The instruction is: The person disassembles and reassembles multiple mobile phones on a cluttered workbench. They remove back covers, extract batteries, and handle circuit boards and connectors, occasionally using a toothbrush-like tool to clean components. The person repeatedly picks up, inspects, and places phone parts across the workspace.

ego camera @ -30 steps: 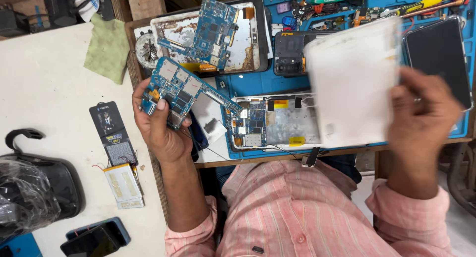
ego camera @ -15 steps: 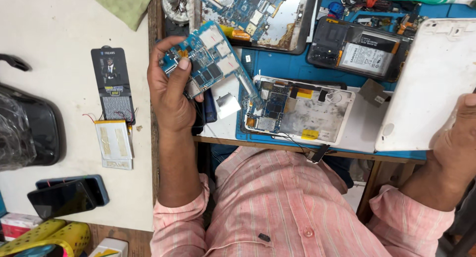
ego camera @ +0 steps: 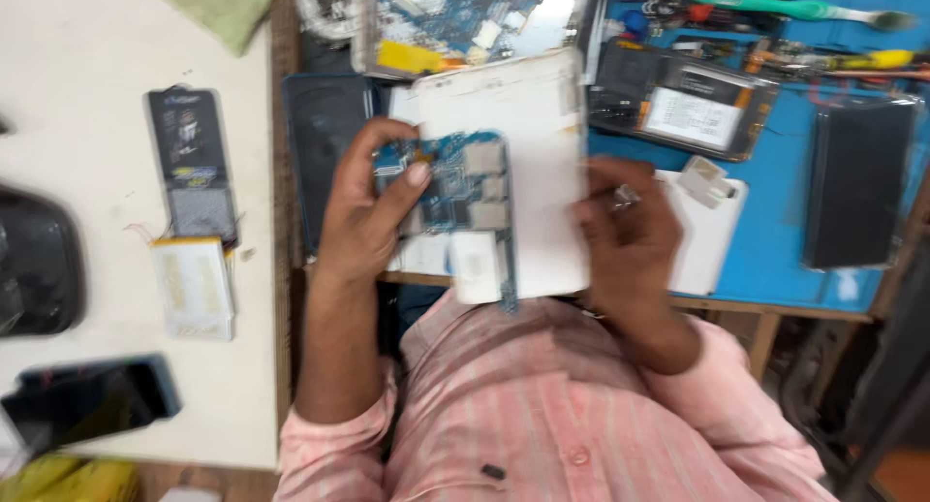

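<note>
Hands meet over the near edge of the worktop (ego camera: pixel 833 187), above the lap. A blue circuit board (ego camera: pixel 455 187) is pinched in the left hand (ego camera: pixel 363 221), thumb pressed on its face and fingers curled behind, so that it lies flat against a white panel (ego camera: pixel 528 143). That panel is clasped along its right side by the right hand (ego camera: pixel 630 235), fingers closed round the edge, seemingly to steady it as a backing for the board; the blur leaves the exact contact unclear. On the pale worktop at the left, a black carded package (ego camera: pixel 191 163) is laid lengthwise, with a flat white battery pack (ego camera: pixel 194 287) just below it. A dark phone (ego camera: pixel 87 400) is seen near the front left corner. A black slab (ego camera: pixel 857 184) rests toward the right edge.
</note>
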